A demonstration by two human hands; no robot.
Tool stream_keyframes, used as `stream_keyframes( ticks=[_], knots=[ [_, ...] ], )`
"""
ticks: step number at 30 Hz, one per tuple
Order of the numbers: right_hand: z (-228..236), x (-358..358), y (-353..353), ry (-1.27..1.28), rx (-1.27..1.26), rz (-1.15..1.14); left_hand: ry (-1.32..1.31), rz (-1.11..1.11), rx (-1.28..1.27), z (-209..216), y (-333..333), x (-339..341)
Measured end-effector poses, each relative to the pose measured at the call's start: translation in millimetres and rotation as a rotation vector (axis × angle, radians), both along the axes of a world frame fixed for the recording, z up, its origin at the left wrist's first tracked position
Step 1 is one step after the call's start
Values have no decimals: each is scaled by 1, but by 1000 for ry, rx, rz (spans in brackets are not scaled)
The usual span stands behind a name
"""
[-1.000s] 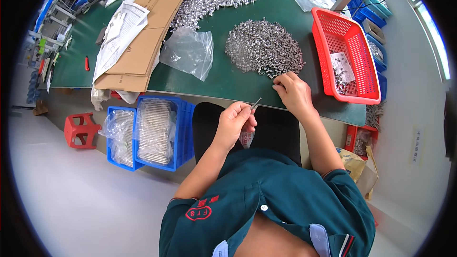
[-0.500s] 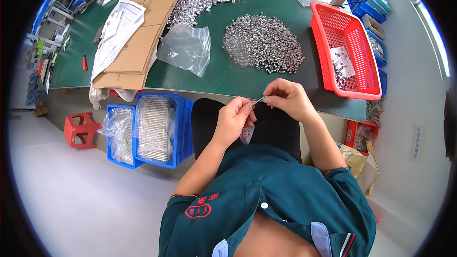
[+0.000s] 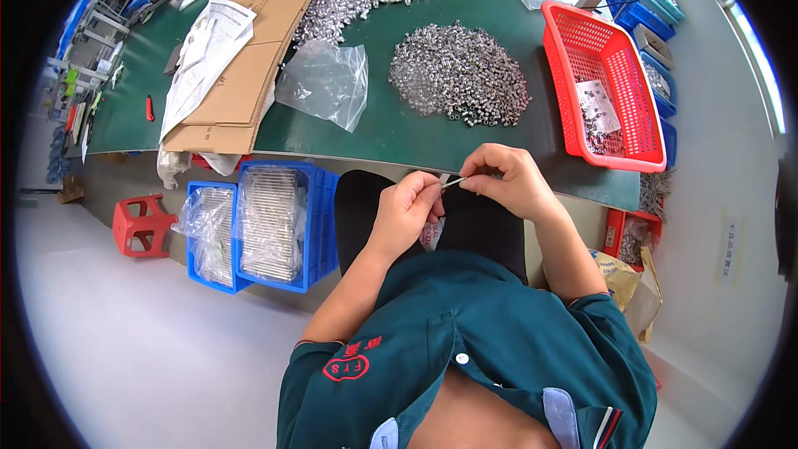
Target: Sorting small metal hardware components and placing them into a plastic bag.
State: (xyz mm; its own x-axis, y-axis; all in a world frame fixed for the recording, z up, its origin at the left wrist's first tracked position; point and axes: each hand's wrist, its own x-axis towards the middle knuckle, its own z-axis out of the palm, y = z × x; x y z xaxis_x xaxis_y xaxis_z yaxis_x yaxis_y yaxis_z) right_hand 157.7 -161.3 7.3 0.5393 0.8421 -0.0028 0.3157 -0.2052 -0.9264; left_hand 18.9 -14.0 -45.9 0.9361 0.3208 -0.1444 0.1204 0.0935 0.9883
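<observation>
Between my hands stretches a thin, pale strip or cord (image 3: 452,182), too small to name surely. My left hand (image 3: 406,209) pinches one end of it, and the fingertips of my right hand (image 3: 509,183) pinch the other. Both are held over my lap, at the near edge of the green table (image 3: 366,150). Just below my left fingers, a white packet with red print (image 3: 431,233) shows partly. Beyond my hands, a heap of small silvery metal sleeves (image 3: 461,75) lies on the tabletop.
A red plastic basket (image 3: 648,116) with some small parts and a paper stands at the right. Left of the heap lie a clear plastic bag (image 3: 324,83) and flattened cardboard (image 3: 249,75). Blue crates (image 3: 320,229) of wrapped rods and a red stool (image 3: 141,226) stand below left.
My right hand has shifted slightly down, and the pale strip between my hands shows a bit straighter. My left hand stays nearly in place.
</observation>
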Motion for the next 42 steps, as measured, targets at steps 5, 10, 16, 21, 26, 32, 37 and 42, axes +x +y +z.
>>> stream_keyframes(
  ticks=[5, 10, 16, 21, 26, 32, 37, 42],
  knots=[
    [-9, -3, 1, 267, 50, -82, -18, -1, -112, 0, -1, 1],
    [-8, -3, 0, 205, -53, -77, -33, 0, -106, 0, -1, 0],
    [-14, -8, 4, 50, 79, -8, -35, -50, -270, -4, -1, 1],
    [-25, -14, 7, 422, 31, -24, -11, -43, -339, 1, -4, 2],
    [-26, 4, 8, -40, -3, -177, 3, 33, -365, -8, 1, -3],
    [-46, 27, 17, -575, -115, -398, 15, 67, -380, -10, 3, -2],
    [-54, 28, 27, -689, -114, -421, 32, 80, -385, -12, 4, -4],
    [-55, 29, 28, -723, -94, -422, 13, 77, -363, -14, 5, -3]
  ],
)
